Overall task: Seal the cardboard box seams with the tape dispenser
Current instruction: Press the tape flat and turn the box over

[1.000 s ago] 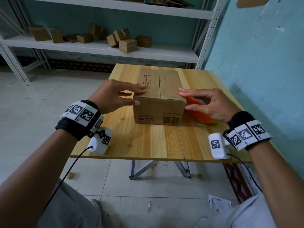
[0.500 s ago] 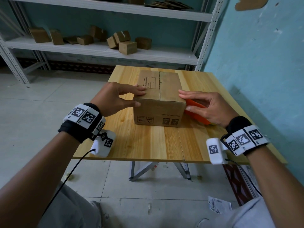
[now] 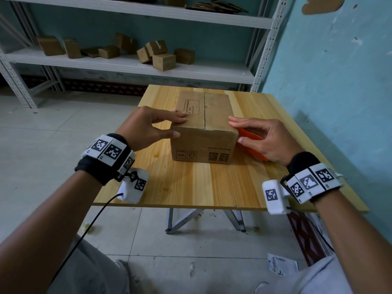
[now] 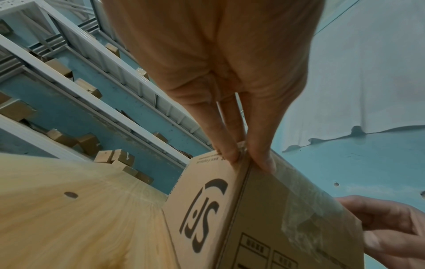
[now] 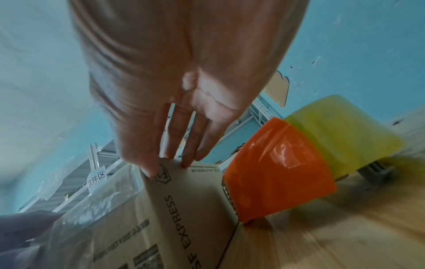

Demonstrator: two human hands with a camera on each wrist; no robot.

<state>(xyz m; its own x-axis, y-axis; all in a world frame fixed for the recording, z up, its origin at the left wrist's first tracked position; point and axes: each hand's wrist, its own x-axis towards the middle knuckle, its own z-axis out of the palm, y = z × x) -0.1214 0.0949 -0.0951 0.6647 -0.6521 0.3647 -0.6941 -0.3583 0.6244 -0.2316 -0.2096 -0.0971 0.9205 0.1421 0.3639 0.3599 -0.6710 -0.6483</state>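
Observation:
A closed cardboard box (image 3: pixel 203 128) stands on the wooden table (image 3: pixel 191 187), its top centre seam (image 3: pixel 204 111) showing as a dark line. My left hand (image 3: pixel 181 126) lays straight fingers on the top left edge, thumb against the near left corner. My right hand (image 3: pixel 235 132) touches the top right edge with straight fingers, thumb lower on the side. The orange tape dispenser (image 3: pixel 250 139) lies on the table behind my right hand. The right wrist view shows it (image 5: pixel 276 172) with a yellow roll (image 5: pixel 340 131) beside the box (image 5: pixel 188 209). Clear tape (image 4: pixel 310 209) crosses one side face.
A metal shelf (image 3: pixel 127 64) with several small cardboard boxes stands behind the table. A blue wall (image 3: pixel 328 81) runs close along the table's right side. A printed paper slip (image 3: pixel 282 266) lies on the tiled floor.

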